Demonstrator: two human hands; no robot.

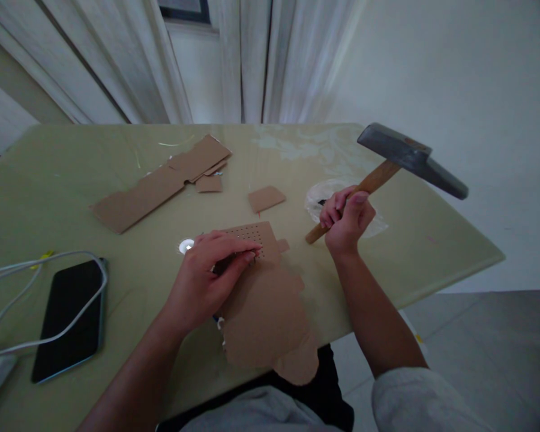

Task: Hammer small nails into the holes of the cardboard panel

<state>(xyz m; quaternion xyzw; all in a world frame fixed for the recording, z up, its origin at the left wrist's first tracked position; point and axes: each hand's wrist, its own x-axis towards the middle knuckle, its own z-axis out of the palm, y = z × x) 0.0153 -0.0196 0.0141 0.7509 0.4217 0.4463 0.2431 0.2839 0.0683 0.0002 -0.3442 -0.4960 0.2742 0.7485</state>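
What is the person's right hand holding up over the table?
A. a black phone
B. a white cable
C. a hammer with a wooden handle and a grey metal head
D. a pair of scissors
C: the right hand is wrapped around the wooden handle of the hammer with a grey metal head, raised above the pale green table, while the left hand presses on the brown cardboard piece with dots.

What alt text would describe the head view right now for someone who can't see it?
The right hand holds a wooden-handled hammer raised above a green table, while the left hand presses on a hole-dotted cardboard piece. More cardboard scraps, a phone and a white cable lie to the left.
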